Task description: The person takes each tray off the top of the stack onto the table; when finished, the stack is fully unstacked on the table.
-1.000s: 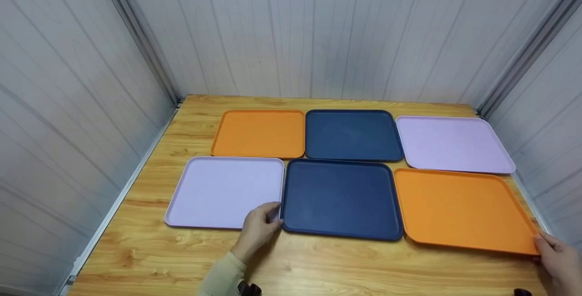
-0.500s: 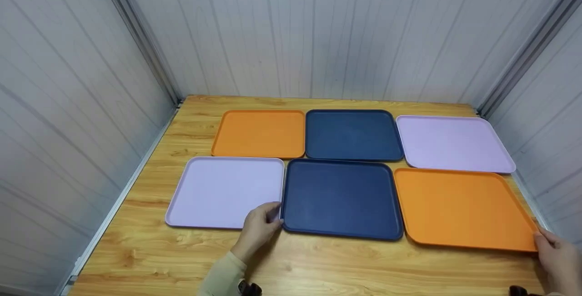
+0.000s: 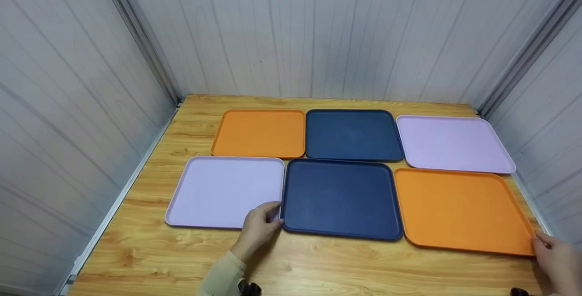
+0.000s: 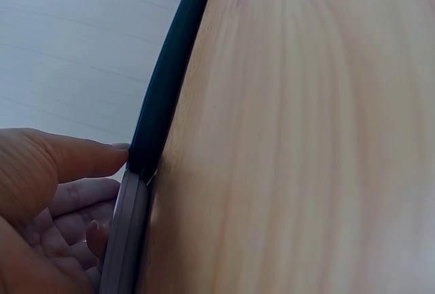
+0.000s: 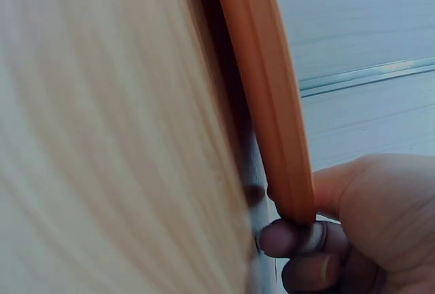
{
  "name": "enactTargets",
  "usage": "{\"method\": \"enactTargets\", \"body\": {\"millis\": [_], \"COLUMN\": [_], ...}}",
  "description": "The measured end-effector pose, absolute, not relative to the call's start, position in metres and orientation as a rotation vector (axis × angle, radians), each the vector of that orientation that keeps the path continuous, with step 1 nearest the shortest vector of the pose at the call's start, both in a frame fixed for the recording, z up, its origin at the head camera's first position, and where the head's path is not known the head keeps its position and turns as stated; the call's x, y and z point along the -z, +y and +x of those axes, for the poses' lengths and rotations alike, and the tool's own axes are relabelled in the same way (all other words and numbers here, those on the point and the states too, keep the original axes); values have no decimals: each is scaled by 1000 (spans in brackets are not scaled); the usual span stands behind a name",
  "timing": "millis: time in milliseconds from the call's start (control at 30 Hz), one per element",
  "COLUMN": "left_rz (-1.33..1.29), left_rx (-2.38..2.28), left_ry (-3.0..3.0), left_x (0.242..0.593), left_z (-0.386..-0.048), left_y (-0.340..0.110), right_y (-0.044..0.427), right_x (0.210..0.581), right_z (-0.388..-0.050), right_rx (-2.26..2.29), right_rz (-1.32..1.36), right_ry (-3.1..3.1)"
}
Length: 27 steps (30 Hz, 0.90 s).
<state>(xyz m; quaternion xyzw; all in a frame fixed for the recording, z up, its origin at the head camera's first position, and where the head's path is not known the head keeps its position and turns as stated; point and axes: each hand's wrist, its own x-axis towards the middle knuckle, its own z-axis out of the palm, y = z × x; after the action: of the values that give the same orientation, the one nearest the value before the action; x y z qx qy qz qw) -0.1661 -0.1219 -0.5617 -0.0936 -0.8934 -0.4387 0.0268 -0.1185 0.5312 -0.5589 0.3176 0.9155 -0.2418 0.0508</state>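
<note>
In the head view, my right hand (image 3: 557,259) grips the near right corner of the front orange tray (image 3: 464,209), fingers curled under its edge. From the right wrist, a narrow dark gap shows between this orange tray (image 5: 272,104) and the tabletop. My left hand (image 3: 259,230) is at the near left corner of the front navy tray (image 3: 341,198), over the edge of the lilac tray (image 3: 223,191). The left wrist view has the thumb touching the navy tray (image 4: 163,83) at its corner, with the other fingers loosely bent above the lilac tray (image 4: 126,240).
Behind the front row lie another orange tray (image 3: 259,132), a navy tray (image 3: 352,134) and a lilac tray (image 3: 454,143), closely side by side. Pale panel walls (image 3: 291,32) enclose the wooden table (image 3: 150,250) at the back and both sides.
My right hand and the front orange tray's near right corner have shifted slightly left. The left hand and the other trays stay where they were.
</note>
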Motion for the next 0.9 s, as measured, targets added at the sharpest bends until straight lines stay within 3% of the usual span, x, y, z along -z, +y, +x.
{"method": "enactTargets", "body": {"millis": [133, 467, 700, 900], "left_rz": [-287, -263, -218, -221], "left_rx": [1366, 1445, 1541, 1556], "left_ry": [-2761, -2772, -2738, -2669], "left_x": [561, 559, 557, 557], "left_z": [-165, -163, -162, -163], "left_y": [-122, -124, -126, -127], "right_y": [532, 525, 505, 488], "right_x": [561, 553, 533, 519], "right_z": [-119, -110, -114, -118], "right_rx": [748, 693, 717, 733], "right_rz": [1004, 802, 952, 891], "right_ry": [2766, 3056, 3070, 3102]}}
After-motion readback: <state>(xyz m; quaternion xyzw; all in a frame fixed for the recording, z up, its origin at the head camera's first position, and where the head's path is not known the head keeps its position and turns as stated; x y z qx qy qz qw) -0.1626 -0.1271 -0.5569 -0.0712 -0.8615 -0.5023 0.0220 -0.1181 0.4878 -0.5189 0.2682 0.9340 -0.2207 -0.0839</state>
